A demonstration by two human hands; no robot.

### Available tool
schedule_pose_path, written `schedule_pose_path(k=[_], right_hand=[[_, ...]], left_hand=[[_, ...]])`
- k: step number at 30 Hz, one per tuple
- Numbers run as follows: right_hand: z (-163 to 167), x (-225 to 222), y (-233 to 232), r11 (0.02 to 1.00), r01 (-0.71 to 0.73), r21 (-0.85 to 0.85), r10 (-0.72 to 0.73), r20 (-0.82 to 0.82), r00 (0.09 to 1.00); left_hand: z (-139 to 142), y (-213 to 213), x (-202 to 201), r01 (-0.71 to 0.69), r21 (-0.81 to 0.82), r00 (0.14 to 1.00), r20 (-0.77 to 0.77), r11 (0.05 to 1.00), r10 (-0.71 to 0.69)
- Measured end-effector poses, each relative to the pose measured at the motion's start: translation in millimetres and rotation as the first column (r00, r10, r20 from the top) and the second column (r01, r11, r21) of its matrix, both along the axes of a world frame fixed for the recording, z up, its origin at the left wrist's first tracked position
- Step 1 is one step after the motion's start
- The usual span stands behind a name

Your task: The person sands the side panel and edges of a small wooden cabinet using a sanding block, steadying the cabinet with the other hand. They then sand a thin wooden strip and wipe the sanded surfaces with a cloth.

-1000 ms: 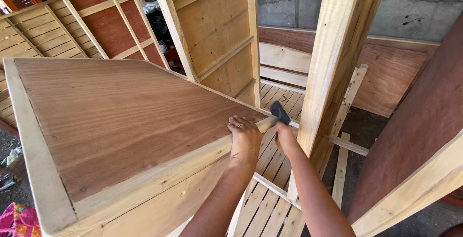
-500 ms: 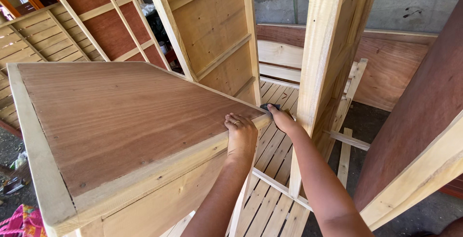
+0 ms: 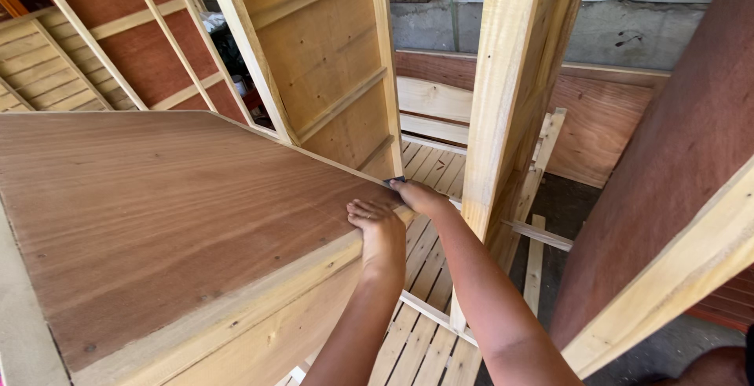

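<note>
A large reddish-brown plywood panel (image 3: pixel 173 221) lies on a pale timber frame (image 3: pixel 259 323) in front of me. My left hand (image 3: pixel 378 230) grips the panel's far right corner, fingers curled over the top edge. My right hand (image 3: pixel 422 196) sits just beyond it at the same corner, closed around a dark tool (image 3: pixel 393 180), probably a hammer. Only a small dark tip of the tool shows; the hand hides the remainder.
A thick upright timber post (image 3: pixel 510 95) stands right behind my right hand. A framed plywood wall panel (image 3: pixel 330 64) leans at the back, more panels (image 3: pixel 667 190) at the right. Slatted boards (image 3: pixel 428 331) lie on the floor below.
My right hand has dropped from a raised position, where the hammer head showed clearly, down onto the panel's corner. My left hand has kept its grip at the corner.
</note>
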State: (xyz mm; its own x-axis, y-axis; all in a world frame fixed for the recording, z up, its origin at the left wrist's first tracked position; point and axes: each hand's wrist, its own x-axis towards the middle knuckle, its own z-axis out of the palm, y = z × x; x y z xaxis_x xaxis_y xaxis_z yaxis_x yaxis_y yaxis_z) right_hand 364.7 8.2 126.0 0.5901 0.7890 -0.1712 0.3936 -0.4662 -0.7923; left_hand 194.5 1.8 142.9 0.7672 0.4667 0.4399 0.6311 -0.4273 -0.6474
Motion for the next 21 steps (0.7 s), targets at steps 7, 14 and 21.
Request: schedule_pose_path(k=[7, 14, 21], right_hand=[[-29, -26, -79, 0.960, -0.060, 0.272, 0.035, 0.093, 0.995], [-2, -6, -8, 0.999, -0.022, 0.031, 0.021, 0.036, 0.999], [-23, -9, -36, 0.997, -0.075, -0.005, 0.075, 0.173, 0.982]], left_hand=[[-13, 12, 29, 0.005, -0.106, 0.985, -0.170, 0.994, -0.023], [-30, 21, 35, -0.009, -0.031, 0.994, -0.106, 0.999, 0.006], [-34, 22, 30, 0.064, -0.037, 0.998, 0.024, 0.997, -0.063]])
